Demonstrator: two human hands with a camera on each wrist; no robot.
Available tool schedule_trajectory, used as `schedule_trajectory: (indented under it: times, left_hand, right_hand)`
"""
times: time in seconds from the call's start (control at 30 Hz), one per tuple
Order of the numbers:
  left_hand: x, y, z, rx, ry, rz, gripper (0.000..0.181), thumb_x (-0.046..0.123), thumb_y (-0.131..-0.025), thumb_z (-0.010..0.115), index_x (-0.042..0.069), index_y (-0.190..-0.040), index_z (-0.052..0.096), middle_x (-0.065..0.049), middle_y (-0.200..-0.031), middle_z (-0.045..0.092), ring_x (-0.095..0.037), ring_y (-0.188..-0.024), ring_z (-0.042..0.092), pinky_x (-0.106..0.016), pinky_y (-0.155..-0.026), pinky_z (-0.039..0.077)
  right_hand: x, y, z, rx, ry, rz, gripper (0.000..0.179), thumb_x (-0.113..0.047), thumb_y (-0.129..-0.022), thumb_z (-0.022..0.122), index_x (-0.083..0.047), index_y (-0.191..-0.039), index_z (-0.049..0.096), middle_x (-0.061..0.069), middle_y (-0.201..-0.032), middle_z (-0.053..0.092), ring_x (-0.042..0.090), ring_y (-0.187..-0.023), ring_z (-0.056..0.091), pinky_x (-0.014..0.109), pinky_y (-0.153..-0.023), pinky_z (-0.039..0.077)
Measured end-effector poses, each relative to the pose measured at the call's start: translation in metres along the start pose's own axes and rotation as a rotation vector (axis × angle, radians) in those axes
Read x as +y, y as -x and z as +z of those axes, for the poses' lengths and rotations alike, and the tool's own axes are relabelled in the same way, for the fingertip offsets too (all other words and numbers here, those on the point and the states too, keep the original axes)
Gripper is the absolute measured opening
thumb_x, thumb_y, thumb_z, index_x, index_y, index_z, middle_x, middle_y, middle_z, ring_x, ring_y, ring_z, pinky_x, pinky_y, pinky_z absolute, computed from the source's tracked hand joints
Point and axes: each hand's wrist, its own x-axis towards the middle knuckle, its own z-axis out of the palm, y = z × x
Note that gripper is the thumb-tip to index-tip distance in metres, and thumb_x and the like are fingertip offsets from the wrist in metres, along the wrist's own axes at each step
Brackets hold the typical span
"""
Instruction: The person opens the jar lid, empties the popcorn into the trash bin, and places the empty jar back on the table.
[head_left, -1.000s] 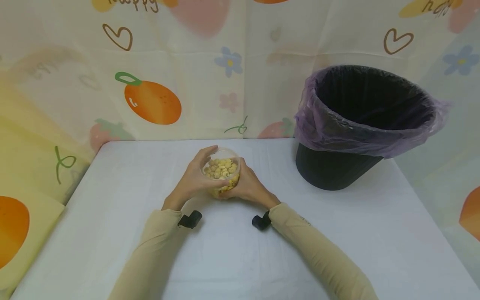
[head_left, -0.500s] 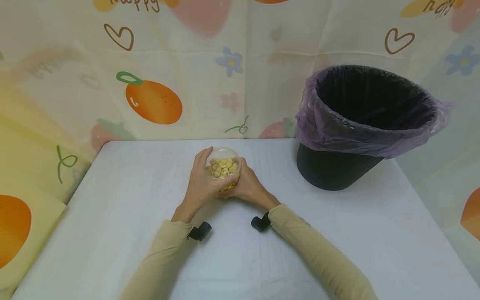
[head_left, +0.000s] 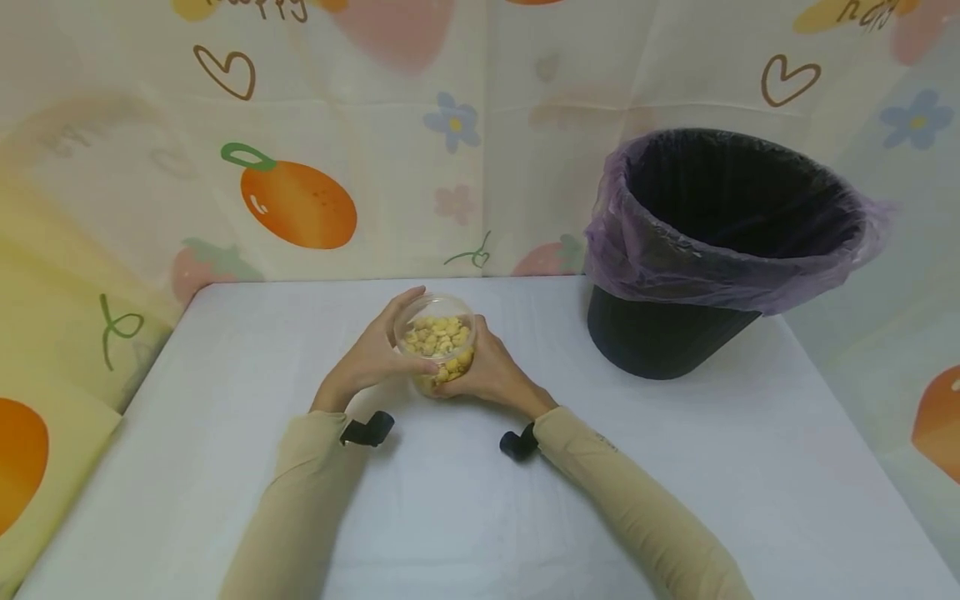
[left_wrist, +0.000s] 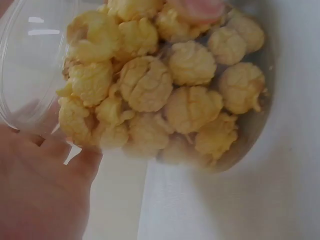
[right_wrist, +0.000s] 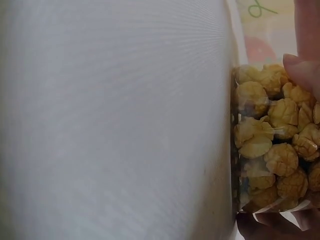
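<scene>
A clear round plastic jar [head_left: 437, 305] of yellow popcorn [head_left: 437, 337] stands in front of me towards the back of the white table. My left hand [head_left: 367, 354] curls round the jar's upper rim from the left, thumb across the near side. From the right, my right hand [head_left: 495, 367] grips the lower body, its thumb over the front. Popcorn pieces [left_wrist: 147, 85] show large through the jar wall in the left wrist view. In the right wrist view, the jar's base is close to the tablecloth. Whether a clear lid covers the top, I cannot tell.
A black bin [head_left: 645, 342] with a purple bag [head_left: 720, 271] over its rim stands at the right back of the table. A printed cloth [head_left: 420, 183] hangs behind, and the white tabletop [head_left: 450, 517] extends towards me.
My left hand and wrist swung right and nearer, then back left and away, round the jar's rim. The right hand kept its grip, with the jar staying in nearly the same place.
</scene>
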Motion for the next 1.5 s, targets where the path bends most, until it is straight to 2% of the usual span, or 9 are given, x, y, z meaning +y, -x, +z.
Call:
schedule_trajectory:
  times: [0.23, 0.5, 0.77, 0.9, 1.03, 1.13, 1.23, 1.33, 1.5]
  left_hand:
    - [-0.001, 0.002, 0.007, 0.052, 0.044, 0.000, 0.104, 0.019, -0.070, 0.090, 0.023, -0.154, 0.029, -0.002, -0.161, 0.032, -0.033, -0.147, 0.027, -0.060, -0.119, 0.023]
    - [0.002, 0.010, 0.028, 0.224, 0.036, -0.015, 0.106, 0.024, -0.070, 0.090, 0.020, -0.154, 0.027, -0.004, -0.156, 0.037, -0.028, -0.139, 0.037, -0.056, -0.115, 0.033]
    - [0.006, 0.018, 0.049, 0.395, -0.019, 0.012, 0.109, 0.029, -0.070, 0.090, 0.014, -0.155, 0.024, -0.006, -0.158, 0.037, -0.033, -0.144, 0.035, -0.055, -0.117, 0.029]
    - [0.007, 0.018, 0.040, 0.326, -0.048, -0.006, 0.113, 0.036, -0.069, 0.090, 0.017, -0.157, 0.021, -0.006, -0.160, 0.033, -0.033, -0.145, 0.034, -0.056, -0.117, 0.029]
    - [0.006, 0.013, 0.020, 0.175, -0.070, -0.013, 0.112, 0.034, -0.069, 0.091, 0.021, -0.157, 0.022, -0.004, -0.161, 0.031, -0.032, -0.145, 0.033, -0.058, -0.117, 0.030]
    - [0.006, 0.007, 0.009, 0.073, -0.058, 0.027, 0.109, 0.026, -0.070, 0.091, 0.020, -0.156, 0.024, -0.004, -0.162, 0.029, -0.034, -0.146, 0.033, -0.057, -0.118, 0.029]
    - [0.005, 0.003, 0.008, 0.047, -0.038, 0.066, 0.107, 0.021, -0.070, 0.091, 0.017, -0.155, 0.026, -0.006, -0.161, 0.031, -0.040, -0.146, 0.033, -0.056, -0.118, 0.030]
    - [0.003, 0.003, 0.016, 0.115, -0.038, 0.084, 0.106, 0.022, -0.069, 0.091, 0.016, -0.155, 0.029, -0.007, -0.160, 0.034, -0.041, -0.146, 0.032, -0.058, -0.117, 0.030]
    - [0.001, 0.007, 0.037, 0.339, -0.061, 0.103, 0.105, 0.029, -0.066, 0.092, 0.015, -0.153, 0.035, -0.008, -0.156, 0.039, -0.036, -0.141, 0.038, -0.057, -0.116, 0.032]
  right_hand:
    - [-0.001, 0.000, 0.002, 0.019, -0.005, 0.011, 0.111, -0.029, -0.061, 0.095, -0.006, -0.146, 0.029, 0.013, -0.143, 0.048, 0.023, -0.130, 0.050, 0.042, -0.111, 0.042]
    - [-0.001, 0.000, 0.005, 0.059, -0.002, -0.007, 0.108, -0.031, -0.061, 0.096, -0.007, -0.144, 0.032, 0.010, -0.139, 0.050, 0.022, -0.128, 0.051, 0.041, -0.110, 0.043]
    - [0.002, -0.001, 0.004, 0.035, 0.045, 0.004, 0.114, -0.035, -0.059, 0.096, -0.007, -0.147, 0.029, 0.013, -0.145, 0.048, 0.022, -0.133, 0.049, 0.041, -0.112, 0.041]
    - [0.001, -0.001, 0.002, 0.018, 0.043, 0.008, 0.115, -0.035, -0.060, 0.096, -0.007, -0.148, 0.027, 0.012, -0.145, 0.047, 0.023, -0.133, 0.048, 0.042, -0.113, 0.041]
    - [0.001, -0.001, 0.001, 0.008, 0.022, 0.005, 0.114, -0.034, -0.059, 0.096, -0.009, -0.147, 0.028, 0.010, -0.142, 0.048, 0.022, -0.131, 0.049, 0.043, -0.111, 0.042]
    - [0.002, -0.002, 0.000, 0.003, 0.019, 0.001, 0.114, -0.033, -0.058, 0.096, -0.009, -0.146, 0.028, 0.010, -0.141, 0.049, 0.022, -0.130, 0.050, 0.043, -0.110, 0.042]
    - [0.002, -0.002, 0.000, 0.001, 0.019, 0.001, 0.113, -0.032, -0.059, 0.096, -0.009, -0.146, 0.028, 0.011, -0.142, 0.048, 0.023, -0.131, 0.050, 0.043, -0.111, 0.042]
    - [0.001, -0.002, 0.000, 0.007, 0.019, 0.001, 0.112, -0.031, -0.060, 0.096, -0.008, -0.147, 0.028, 0.012, -0.143, 0.047, 0.024, -0.132, 0.049, 0.043, -0.111, 0.042]
    - [-0.001, -0.001, 0.003, 0.040, 0.039, 0.012, 0.111, -0.032, -0.061, 0.096, -0.005, -0.145, 0.029, 0.015, -0.144, 0.048, 0.026, -0.133, 0.049, 0.044, -0.112, 0.042]
